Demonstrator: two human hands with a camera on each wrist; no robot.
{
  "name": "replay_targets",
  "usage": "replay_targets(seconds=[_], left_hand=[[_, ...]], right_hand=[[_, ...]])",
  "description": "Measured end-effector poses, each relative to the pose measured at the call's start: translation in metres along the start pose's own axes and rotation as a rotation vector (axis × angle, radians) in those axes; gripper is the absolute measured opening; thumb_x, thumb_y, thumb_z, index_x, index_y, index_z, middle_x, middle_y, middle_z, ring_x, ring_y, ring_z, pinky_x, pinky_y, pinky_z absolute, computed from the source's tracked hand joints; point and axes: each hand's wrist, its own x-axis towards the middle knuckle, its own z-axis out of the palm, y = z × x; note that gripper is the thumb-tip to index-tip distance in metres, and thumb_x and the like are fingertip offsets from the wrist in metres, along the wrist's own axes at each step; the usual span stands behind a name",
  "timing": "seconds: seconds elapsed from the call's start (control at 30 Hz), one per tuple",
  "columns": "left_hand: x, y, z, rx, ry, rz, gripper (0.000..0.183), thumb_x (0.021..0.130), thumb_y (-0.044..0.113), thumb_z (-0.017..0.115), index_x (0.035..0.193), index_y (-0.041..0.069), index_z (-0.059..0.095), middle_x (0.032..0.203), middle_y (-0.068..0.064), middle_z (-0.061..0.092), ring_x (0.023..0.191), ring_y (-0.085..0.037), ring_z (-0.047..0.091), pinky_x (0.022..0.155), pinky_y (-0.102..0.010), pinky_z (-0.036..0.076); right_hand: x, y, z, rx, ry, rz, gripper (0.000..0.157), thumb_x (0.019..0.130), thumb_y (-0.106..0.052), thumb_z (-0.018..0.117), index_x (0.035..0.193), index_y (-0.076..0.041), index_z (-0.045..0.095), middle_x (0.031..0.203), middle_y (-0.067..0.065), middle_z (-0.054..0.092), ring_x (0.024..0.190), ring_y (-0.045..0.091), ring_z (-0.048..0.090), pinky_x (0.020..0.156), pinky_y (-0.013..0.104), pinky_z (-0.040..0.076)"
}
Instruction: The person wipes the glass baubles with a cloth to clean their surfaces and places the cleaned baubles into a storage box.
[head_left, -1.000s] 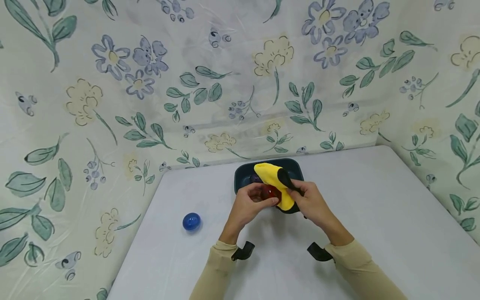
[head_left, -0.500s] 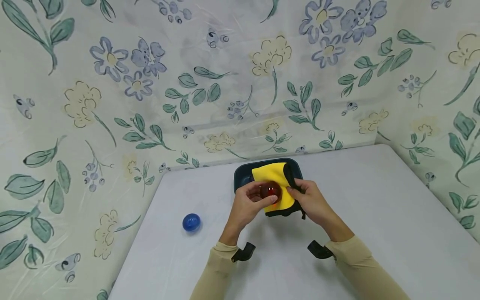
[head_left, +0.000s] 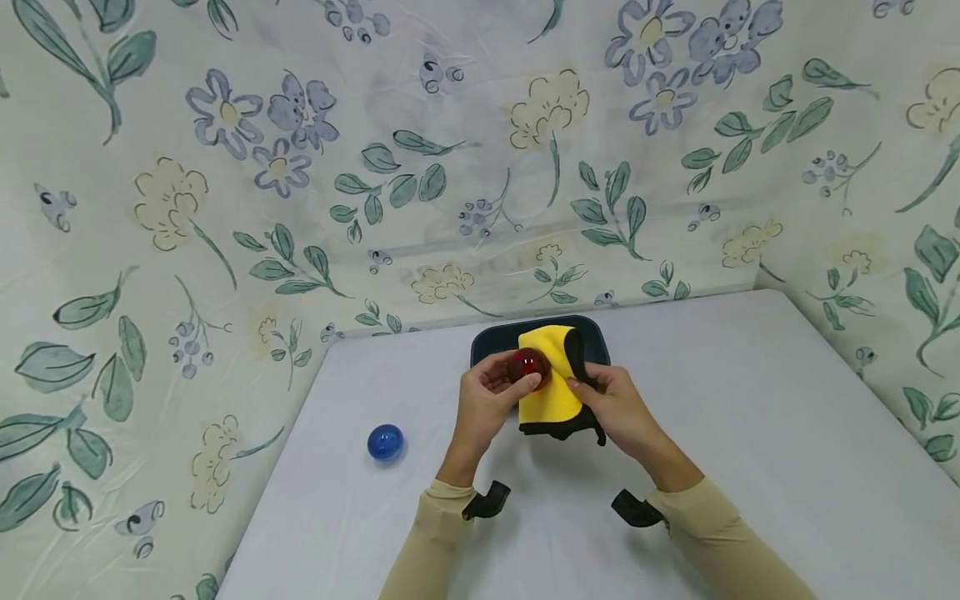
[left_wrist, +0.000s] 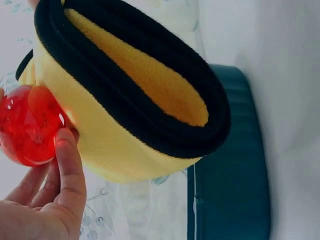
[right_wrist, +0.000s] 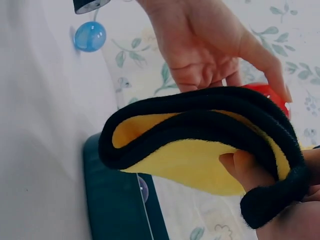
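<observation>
My left hand (head_left: 482, 404) holds a clear red ball (head_left: 528, 367) between thumb and fingers, above the front of a dark teal tray (head_left: 492, 340). In the left wrist view the red ball (left_wrist: 31, 125) lies right against the yellow side of a cloth (left_wrist: 125, 145). My right hand (head_left: 617, 408) pinches that yellow cloth (head_left: 551, 402), which has black edging and hangs folded. Seen from the right wrist, the thumb presses on the cloth (right_wrist: 200, 160) near its black edge, and the other fingers are partly hidden behind the fold.
A clear blue ball (head_left: 386, 442) rests on the white table (head_left: 315, 517) to the left. Inside the tray, a purplish ball (right_wrist: 143, 189) shows partly in the right wrist view. A flower-patterned curtain (head_left: 420, 208) rises behind the table's back edge.
The red ball has shifted left and slightly up in my left hand, turning more into view. The cloth has spread flatter and hangs lower in front of the tray.
</observation>
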Motion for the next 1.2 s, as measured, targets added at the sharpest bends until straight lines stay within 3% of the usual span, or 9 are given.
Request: replay_targets(seconds=[0.33, 0.5, 0.67, 0.87, 1.2], left_hand=[[0.004, -0.001, -0.002, -0.024, 0.056, -0.034, 0.044, 0.090, 0.016, 0.081, 0.128, 0.003, 0.066, 0.120, -0.021, 0.073, 0.095, -0.018, 0.068, 0.086, -0.018, 0.060], [0.006, -0.003, -0.004, -0.032, 0.052, -0.079, 0.046, 0.090, 0.017, 0.080, 0.130, 0.001, 0.063, 0.123, -0.022, 0.073, 0.097, -0.018, 0.070, 0.090, -0.026, 0.062], [0.006, -0.004, -0.005, -0.038, 0.033, -0.129, 0.048, 0.090, 0.017, 0.081, 0.132, 0.003, 0.062, 0.127, -0.021, 0.071, 0.102, -0.021, 0.071, 0.096, -0.034, 0.062], [0.005, -0.003, -0.006, -0.011, 0.005, -0.155, 0.048, 0.090, 0.021, 0.081, 0.132, 0.004, 0.064, 0.127, -0.019, 0.066, 0.098, -0.022, 0.070, 0.095, -0.035, 0.062], [0.004, -0.006, -0.006, 0.117, -0.094, -0.178, 0.048, 0.087, 0.030, 0.084, 0.128, 0.007, 0.070, 0.117, -0.013, 0.075, 0.101, -0.022, 0.071, 0.098, -0.041, 0.061]], right_hand=[[-0.005, -0.005, 0.005, -0.066, 0.009, -0.038, 0.040, 0.106, -0.005, 0.053, 0.144, 0.008, 0.054, 0.134, 0.030, 0.063, 0.108, 0.026, 0.070, 0.093, 0.036, 0.063], [-0.006, -0.007, 0.009, -0.083, 0.027, -0.056, 0.039, 0.106, -0.004, 0.053, 0.144, 0.007, 0.055, 0.136, 0.029, 0.064, 0.111, 0.030, 0.070, 0.094, 0.040, 0.062], [-0.006, -0.006, 0.011, -0.092, 0.047, -0.071, 0.039, 0.105, -0.005, 0.054, 0.143, 0.005, 0.057, 0.135, 0.027, 0.065, 0.112, 0.033, 0.070, 0.095, 0.043, 0.062], [-0.006, -0.003, 0.011, -0.120, 0.065, -0.107, 0.038, 0.105, -0.004, 0.054, 0.142, 0.005, 0.058, 0.134, 0.026, 0.066, 0.113, 0.036, 0.070, 0.098, 0.049, 0.061], [-0.005, -0.006, 0.006, -0.186, 0.091, -0.126, 0.038, 0.105, -0.004, 0.054, 0.141, 0.005, 0.059, 0.135, 0.026, 0.066, 0.116, 0.038, 0.070, 0.099, 0.051, 0.059]])
